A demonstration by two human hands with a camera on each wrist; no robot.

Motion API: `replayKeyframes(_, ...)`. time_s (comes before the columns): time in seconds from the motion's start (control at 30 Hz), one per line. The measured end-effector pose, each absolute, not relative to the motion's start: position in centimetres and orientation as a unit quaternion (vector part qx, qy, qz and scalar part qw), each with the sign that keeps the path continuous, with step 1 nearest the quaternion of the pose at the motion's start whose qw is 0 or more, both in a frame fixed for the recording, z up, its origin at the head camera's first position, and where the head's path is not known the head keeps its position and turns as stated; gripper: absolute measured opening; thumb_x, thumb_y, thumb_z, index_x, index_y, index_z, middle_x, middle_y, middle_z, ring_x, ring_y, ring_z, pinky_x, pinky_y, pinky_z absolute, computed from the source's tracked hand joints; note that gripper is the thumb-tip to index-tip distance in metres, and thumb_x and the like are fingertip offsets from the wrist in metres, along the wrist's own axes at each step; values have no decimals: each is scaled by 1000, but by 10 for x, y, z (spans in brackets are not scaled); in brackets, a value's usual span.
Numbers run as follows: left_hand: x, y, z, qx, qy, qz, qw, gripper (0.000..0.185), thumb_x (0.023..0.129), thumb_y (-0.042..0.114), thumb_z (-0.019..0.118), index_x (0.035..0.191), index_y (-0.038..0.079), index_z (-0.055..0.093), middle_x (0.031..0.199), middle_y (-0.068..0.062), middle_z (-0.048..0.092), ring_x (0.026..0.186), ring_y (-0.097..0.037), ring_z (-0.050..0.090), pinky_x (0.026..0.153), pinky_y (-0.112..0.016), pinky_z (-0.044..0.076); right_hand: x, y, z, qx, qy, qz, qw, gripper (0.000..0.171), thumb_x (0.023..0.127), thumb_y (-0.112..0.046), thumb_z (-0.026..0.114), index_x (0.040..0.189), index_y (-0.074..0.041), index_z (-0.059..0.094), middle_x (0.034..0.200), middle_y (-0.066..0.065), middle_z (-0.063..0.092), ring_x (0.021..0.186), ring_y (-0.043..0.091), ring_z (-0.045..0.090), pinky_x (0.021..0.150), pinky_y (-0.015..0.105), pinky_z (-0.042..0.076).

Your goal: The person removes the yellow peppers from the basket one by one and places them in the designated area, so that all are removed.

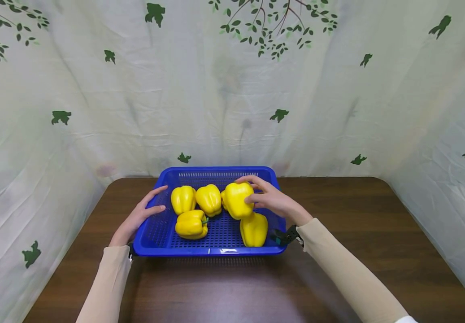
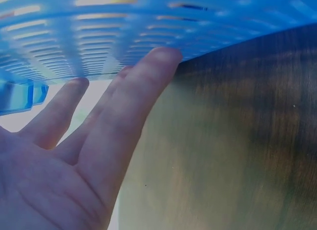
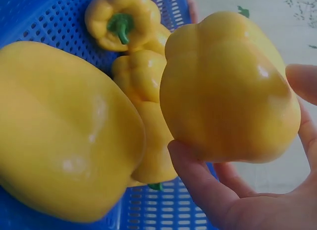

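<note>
A blue plastic basket [image 1: 224, 250] with slotted walls stands on the table, holding several yellow bell peppers. My right hand [image 1: 274, 199] grips one bell pepper [image 1: 238, 200] between thumb and fingers, over the basket's right half. In the right wrist view this bell pepper [image 3: 228, 91] is held near the fingertips. Just below it in the head view lies another bell pepper [image 1: 254, 229]. At the basket's left side, my left hand [image 1: 139, 217] rests with straight fingers. The left wrist view shows those fingers [image 2: 129, 106] against the slotted outer wall.
Left in the basket lie three bell peppers, one [image 1: 192, 224] with its green stem turned right. The brown wooden table [image 1: 337, 251] reaches out on both sides. Behind it hangs a pale curtain [image 1: 200, 89] with green leaf prints.
</note>
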State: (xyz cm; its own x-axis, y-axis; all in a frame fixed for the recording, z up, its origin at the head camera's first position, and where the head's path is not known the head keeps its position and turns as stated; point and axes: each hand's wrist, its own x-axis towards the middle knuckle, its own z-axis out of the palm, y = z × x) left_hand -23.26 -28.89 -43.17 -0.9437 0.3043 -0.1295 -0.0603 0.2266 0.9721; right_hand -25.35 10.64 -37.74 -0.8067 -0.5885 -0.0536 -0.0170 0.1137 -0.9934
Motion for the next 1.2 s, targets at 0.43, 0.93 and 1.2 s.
replayKeyframes(0.43,-233,-290,-429,82,773,609,156,61,100,22,48,153,26,18,154,-18,10,109,-46,51,80,-51,52,-250,135,-368,-201,712,-639,213,50,94,-5,55,141,-15,42,141,12,36,118,33,45,94,47,45)
replayKeyframes(0.93,-234,-290,-431,80,770,614,155,62,100,23,49,153,27,18,154,-18,11,108,-43,52,80,-50,52,-247,163,-366,-188,729,-631,185,53,96,-14,56,145,-16,36,145,13,31,122,36,41,97,53,40)
replayKeyframes(1.2,-234,-290,-433,80,763,622,155,61,100,22,49,152,26,19,153,-18,13,106,-42,54,80,-49,52,-248,176,-364,-187,720,-646,174,54,96,-11,54,146,-12,34,145,16,30,118,35,42,96,53,40)
